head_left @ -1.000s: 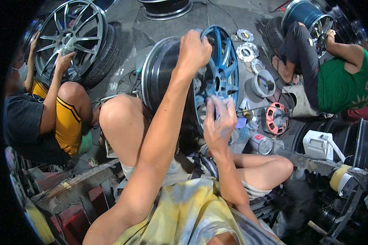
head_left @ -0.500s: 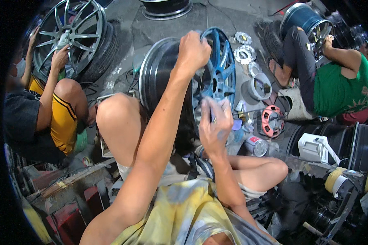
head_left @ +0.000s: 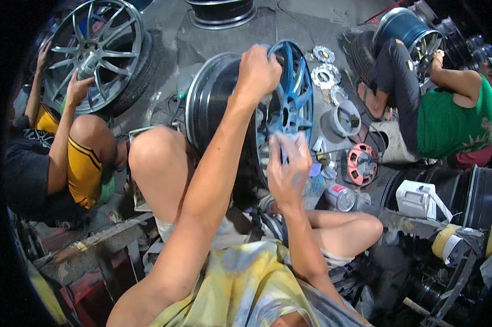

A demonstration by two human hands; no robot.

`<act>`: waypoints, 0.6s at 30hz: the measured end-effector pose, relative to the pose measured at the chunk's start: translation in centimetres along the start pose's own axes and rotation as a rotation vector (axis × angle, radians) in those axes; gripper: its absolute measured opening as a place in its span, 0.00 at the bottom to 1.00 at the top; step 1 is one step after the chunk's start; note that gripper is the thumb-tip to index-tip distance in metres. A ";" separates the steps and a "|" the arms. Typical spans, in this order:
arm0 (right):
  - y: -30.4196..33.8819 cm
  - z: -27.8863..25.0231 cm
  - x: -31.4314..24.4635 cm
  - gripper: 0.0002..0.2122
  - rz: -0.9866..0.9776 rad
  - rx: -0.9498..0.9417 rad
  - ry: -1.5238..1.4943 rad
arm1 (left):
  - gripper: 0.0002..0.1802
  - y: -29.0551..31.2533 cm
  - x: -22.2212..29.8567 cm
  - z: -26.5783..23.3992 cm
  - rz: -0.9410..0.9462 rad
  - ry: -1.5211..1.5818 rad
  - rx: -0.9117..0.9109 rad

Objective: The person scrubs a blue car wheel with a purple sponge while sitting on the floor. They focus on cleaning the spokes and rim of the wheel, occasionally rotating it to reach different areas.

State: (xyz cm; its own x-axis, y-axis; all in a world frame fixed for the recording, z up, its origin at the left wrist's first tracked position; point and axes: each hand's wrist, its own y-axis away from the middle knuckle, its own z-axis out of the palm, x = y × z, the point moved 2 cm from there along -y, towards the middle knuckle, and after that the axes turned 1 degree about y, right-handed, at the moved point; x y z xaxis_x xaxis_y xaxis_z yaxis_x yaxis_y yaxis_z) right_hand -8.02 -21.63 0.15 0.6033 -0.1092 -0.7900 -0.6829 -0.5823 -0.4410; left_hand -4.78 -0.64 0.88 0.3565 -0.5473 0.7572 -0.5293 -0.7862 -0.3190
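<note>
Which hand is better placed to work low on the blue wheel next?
Right, probably: the right hand is low beside the wheel, while the left hand grips its top.

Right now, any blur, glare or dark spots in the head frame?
Head view: fisheye corners go black; right hand looks slightly soft; wheel spokes catch pale highlights; white box is among the brightest patches; lower right sinks into shadow, detail unclear.

Through my head view I see one wheel rim [head_left: 293, 102] standing on edge, its metallic-blue spoked face turned rightward. Its dark, glossy barrel reaches left to a bright silvery lip; I can't make out what carries it.
</note>
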 end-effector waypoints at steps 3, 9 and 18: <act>1.0 0.4 -1.4 0.03 -0.056 -0.021 -0.045 | 0.16 -0.5 -0.9 -0.1 0.013 0.020 0.045; 0.3 0.9 -0.1 0.04 -0.051 0.016 -0.012 | 0.14 -0.6 0.0 0.2 -0.022 0.048 -0.016; 0.4 0.7 4.7 0.06 0.340 -0.018 -0.238 | 0.16 -1.6 -0.9 -0.8 -0.015 0.038 -0.069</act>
State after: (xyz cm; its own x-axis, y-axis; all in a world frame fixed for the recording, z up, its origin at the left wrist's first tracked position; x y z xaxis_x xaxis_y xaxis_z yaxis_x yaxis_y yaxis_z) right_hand -5.70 -21.82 -4.02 0.2310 -0.1091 -0.9668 -0.8183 -0.5594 -0.1323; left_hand -4.90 1.32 1.11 0.3362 -0.5236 0.7829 -0.5767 -0.7716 -0.2684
